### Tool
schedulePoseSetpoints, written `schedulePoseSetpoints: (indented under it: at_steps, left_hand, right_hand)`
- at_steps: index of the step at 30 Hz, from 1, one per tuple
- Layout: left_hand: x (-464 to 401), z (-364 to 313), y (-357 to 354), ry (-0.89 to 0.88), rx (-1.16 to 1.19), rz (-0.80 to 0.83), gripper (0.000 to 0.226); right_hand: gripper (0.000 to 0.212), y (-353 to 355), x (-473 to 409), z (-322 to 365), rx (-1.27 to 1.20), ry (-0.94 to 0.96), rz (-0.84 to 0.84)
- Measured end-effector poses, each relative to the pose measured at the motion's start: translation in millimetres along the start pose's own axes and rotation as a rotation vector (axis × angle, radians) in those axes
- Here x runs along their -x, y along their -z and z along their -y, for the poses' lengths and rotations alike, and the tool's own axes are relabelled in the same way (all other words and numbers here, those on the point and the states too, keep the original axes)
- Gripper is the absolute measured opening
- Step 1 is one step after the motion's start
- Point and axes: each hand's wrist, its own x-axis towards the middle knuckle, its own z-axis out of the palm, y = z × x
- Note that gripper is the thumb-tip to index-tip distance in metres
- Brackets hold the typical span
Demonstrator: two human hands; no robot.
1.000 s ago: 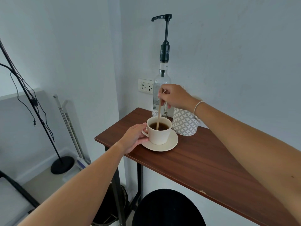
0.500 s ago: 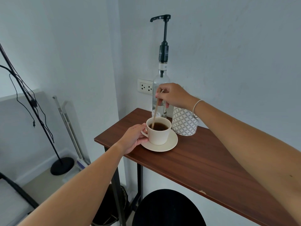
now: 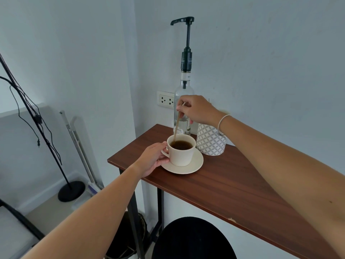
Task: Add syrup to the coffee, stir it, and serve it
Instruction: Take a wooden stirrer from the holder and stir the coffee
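A cream cup (image 3: pixel 182 156) of dark coffee stands on a cream saucer (image 3: pixel 194 166) near the left end of a brown wooden table (image 3: pixel 233 187). My left hand (image 3: pixel 153 158) grips the cup's handle at its left side. My right hand (image 3: pixel 196 109) hovers above the cup, pinching the top of a thin wooden stir stick (image 3: pixel 177 124) whose lower end dips into the coffee at the far left rim. Behind the cup stands a clear glass syrup bottle (image 3: pixel 183 94) with a tall black pump, partly hidden by my right hand.
A grey-and-white patterned canister (image 3: pixel 211 142) sits right of the cup, near the wall. A wall socket (image 3: pixel 165 99) is behind the bottle. A black round stool (image 3: pixel 192 240) is below the table's front edge. A black stand (image 3: pixel 71 190) with cables stands on the floor at left.
The stir stick's lower end has swung from the cup's middle to its far left rim, and my right hand has shifted slightly left. My left hand has stayed on the handle.
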Motion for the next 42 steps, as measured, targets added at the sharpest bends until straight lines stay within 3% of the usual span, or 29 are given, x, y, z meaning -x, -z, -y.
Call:
schedulePoseSetpoints:
  at_steps: [4,10,16,21,23,27,33,39,42]
  left_hand:
    - [0.3,0.5,-0.3,-0.002,0.004,-0.006,0.018]
    - [-0.3,0.7,0.3,0.001,-0.007,-0.003,0.016]
    - [-0.6,1.0,0.7,-0.003,0.009,0.001,0.017]
    - [-1.3,1.7,0.4,-0.01,-0.009,-0.007,0.017]
    - [-1.3,1.7,0.3,-0.004,-0.016,-0.011,0.015]
    - [-2.2,2.0,0.9,0.001,-0.006,-0.017,0.016]
    - [-3.4,2.5,1.6,0.002,-0.021,-0.015,0.012]
    - [-4.2,3.4,2.6,0.0,-0.011,0.001,0.013]
    - [-4.3,3.2,2.8,-0.003,-0.011,0.002,0.014]
  right_hand:
    - [0.016,5.3,-2.2,-5.1,0.307,-0.016,-0.009]
    - [0.019,3.3,-1.1,2.7,-0.053,-0.016,0.012]
    - [0.016,6.9,-2.8,-1.9,0.313,-0.026,-0.017]
    - [0.022,3.4,-0.3,5.6,-0.067,-0.031,0.03]
    - [0.017,2.2,-0.3,6.1,-0.023,-0.004,0.0]
    - [0.015,5.8,-1.0,1.6,0.321,-0.002,-0.005]
    - [0.018,4.7,1.7,6.6,-0.081,-0.04,0.036]
    - [0.014,5.4,1.7,2.5,0.288,0.01,0.062]
    - [0.015,2.4,1.7,5.9,0.109,-0.033,0.082]
